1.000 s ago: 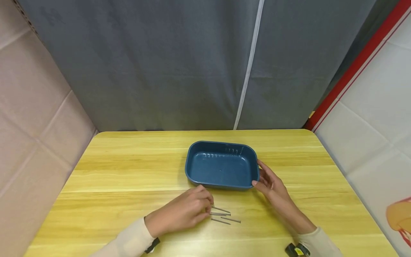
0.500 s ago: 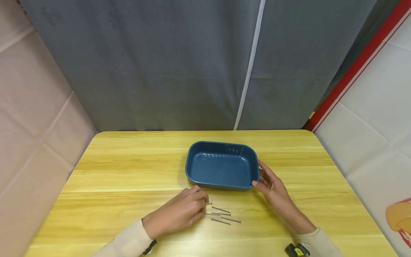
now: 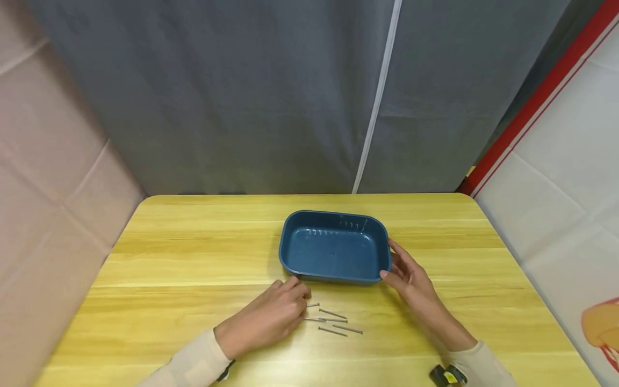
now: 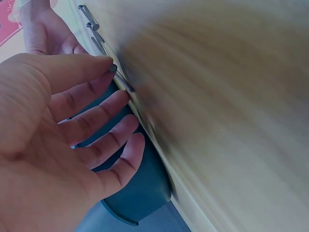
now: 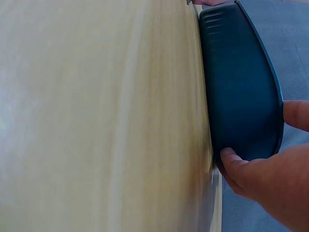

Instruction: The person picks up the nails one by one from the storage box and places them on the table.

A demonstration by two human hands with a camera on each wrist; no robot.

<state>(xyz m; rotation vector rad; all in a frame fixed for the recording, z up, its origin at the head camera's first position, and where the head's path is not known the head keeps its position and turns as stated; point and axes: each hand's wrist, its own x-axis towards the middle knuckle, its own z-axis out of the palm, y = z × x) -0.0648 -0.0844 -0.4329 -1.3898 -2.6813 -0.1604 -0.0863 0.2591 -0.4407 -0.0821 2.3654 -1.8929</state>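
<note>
Steel nails (image 3: 333, 321) lie loose on the table (image 3: 193, 258) just off my left hand's (image 3: 271, 320) fingertips, which only touch one, uncurled, so it could roll away, while my right hand (image 3: 411, 279) grips the blue tray's (image 3: 333, 250) near corner.

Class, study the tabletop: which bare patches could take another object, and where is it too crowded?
Free: the table left of the blue tray, the strip behind the tray, and the right part beyond the right hand. Crowded: the front middle, where the left hand meets the nails.
</note>
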